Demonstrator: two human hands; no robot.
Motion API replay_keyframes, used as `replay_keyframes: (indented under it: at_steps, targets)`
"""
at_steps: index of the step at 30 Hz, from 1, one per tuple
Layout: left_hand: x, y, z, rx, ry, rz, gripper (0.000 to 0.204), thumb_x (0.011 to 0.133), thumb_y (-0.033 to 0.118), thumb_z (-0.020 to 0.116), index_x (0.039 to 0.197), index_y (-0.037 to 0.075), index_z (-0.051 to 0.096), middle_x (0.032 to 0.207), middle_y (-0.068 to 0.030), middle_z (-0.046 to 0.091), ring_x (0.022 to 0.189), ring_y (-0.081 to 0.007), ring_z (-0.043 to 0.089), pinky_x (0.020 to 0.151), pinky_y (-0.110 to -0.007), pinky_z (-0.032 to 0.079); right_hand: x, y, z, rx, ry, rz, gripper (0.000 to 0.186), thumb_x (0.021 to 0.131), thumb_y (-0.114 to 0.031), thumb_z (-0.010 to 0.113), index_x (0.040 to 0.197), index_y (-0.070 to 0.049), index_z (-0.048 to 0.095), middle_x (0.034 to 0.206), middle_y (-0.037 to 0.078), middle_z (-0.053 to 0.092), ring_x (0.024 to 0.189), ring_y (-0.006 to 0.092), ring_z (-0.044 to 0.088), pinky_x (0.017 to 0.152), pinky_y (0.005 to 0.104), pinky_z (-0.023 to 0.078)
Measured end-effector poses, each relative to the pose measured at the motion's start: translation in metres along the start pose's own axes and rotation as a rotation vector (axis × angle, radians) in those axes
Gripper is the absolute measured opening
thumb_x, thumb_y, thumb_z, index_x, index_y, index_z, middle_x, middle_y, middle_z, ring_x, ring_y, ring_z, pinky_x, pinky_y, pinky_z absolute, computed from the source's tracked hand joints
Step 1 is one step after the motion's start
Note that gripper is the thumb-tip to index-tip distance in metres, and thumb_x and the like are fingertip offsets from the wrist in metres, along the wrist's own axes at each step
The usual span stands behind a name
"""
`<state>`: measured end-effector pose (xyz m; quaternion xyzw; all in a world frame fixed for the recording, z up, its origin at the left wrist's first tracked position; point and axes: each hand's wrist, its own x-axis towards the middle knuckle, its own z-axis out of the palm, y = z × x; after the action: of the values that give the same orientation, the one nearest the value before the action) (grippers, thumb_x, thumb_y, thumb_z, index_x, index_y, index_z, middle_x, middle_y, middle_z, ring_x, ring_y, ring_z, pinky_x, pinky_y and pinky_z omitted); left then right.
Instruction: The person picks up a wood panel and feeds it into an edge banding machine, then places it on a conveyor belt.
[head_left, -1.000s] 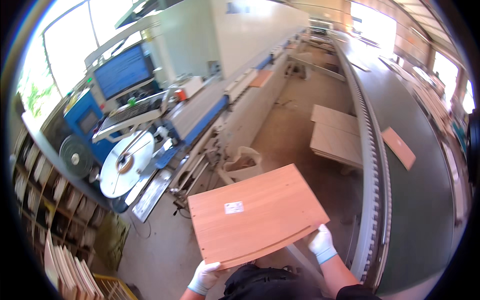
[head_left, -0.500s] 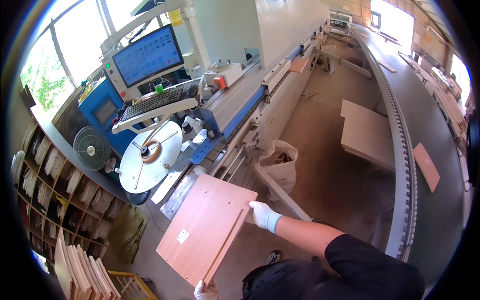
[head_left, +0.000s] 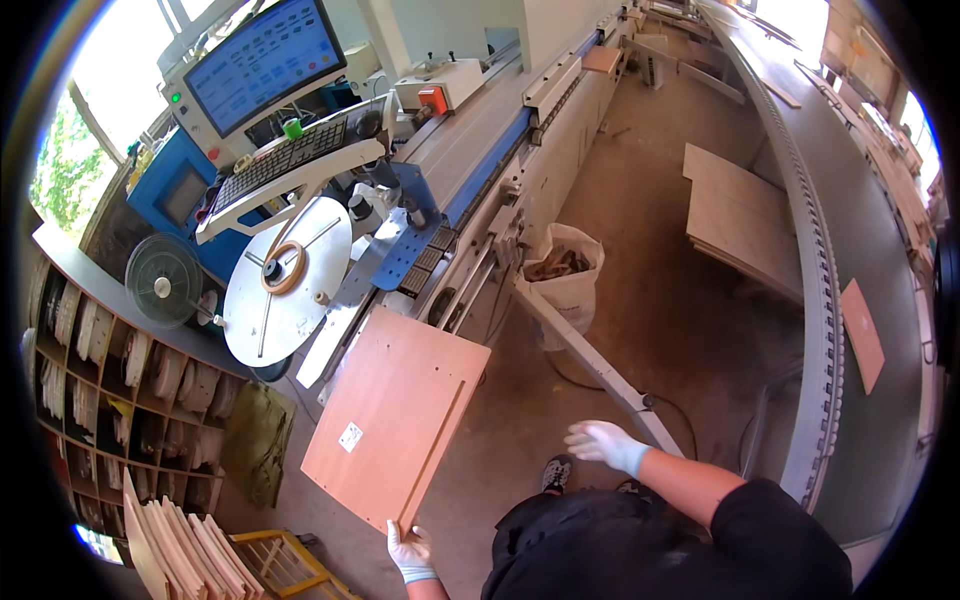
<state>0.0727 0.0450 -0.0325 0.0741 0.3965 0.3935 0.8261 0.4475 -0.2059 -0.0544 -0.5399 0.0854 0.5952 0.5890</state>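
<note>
Gripping the lower corner of a pinkish-brown wood panel (head_left: 385, 425), the gloved left hand (head_left: 410, 550) holds on at that one spot. The panel slants up and away from it, a white label (head_left: 350, 437) on its face and a groove along its right side. The gloved right hand (head_left: 606, 446) is off to the panel's right, apart from it, empty, with fingers loosely stretched.

The panel's far end overlaps the near end of the long machine (head_left: 490, 150); whether it rests there I cannot tell. Just beyond stand a white disc (head_left: 245, 315) carrying a brown coil (head_left: 291, 268) and a blue plate (head_left: 400, 255). A pale metal bar (head_left: 590, 370) slants across ahead of the right hand, near a white sack (head_left: 575, 298) of scraps.

Upright boards (head_left: 185, 550) and a yellow frame (head_left: 275, 560) crowd the lower left. Floor (head_left: 515, 450) shows between panel and right hand; the conveyor's ridged edge (head_left: 825, 330) bounds the right side, well apart from the panel.
</note>
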Motion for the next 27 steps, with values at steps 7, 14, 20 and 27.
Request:
replay_keyframes:
  at_steps: [7,14,20,27]
  targets:
    - [0.047,0.025,0.034,0.028,0.014,0.004,0.033,0.092,0.034,0.059,0.115,0.01,0.058,0.109,-0.0035,0.065,0.09,-0.0124,0.063,0.05,-0.013,0.051,-0.077,0.144,-0.205,0.257,0.725,-0.102,0.017,0.088,-0.012,0.051,0.104,-0.011,0.056,0.075,0.01,0.059,0.049,0.0183,0.052,0.041,0.0302,0.042]
    - [0.072,0.003,0.055,0.101,-0.013,0.018,0.044,0.093,0.037,0.057,0.127,0.01,0.049,0.119,-0.0036,0.058,0.107,-0.0148,0.058,0.048,-0.011,0.05,-0.141,0.202,-0.23,0.141,1.04,0.053,0.022,0.089,-0.013,0.047,0.109,-0.009,0.055,0.081,0.012,0.058,0.053,0.0215,0.056,0.038,0.0323,0.041]
    - [0.089,-0.033,0.109,0.136,-0.009,0.012,0.048,0.093,0.038,0.056,0.131,0.01,0.044,0.125,-0.0045,0.054,0.113,-0.0148,0.055,0.048,-0.01,0.049,-0.094,0.2,-0.175,-0.34,0.719,-0.2,0.019,0.087,-0.007,0.048,0.102,-0.003,0.061,0.085,0.01,0.063,0.067,0.0182,0.059,0.059,0.032,0.049]
    - [0.102,-0.086,0.171,0.196,-0.05,0.068,0.05,0.095,0.038,0.053,0.134,0.009,0.042,0.129,-0.0036,0.051,0.124,-0.0163,0.048,0.054,-0.009,0.045,-0.113,0.097,-0.096,-0.696,0.655,-0.23,0.038,0.089,-0.029,0.055,0.112,0.0,0.063,0.109,0.018,0.066,0.105,0.0301,0.062,0.091,0.0352,0.046]
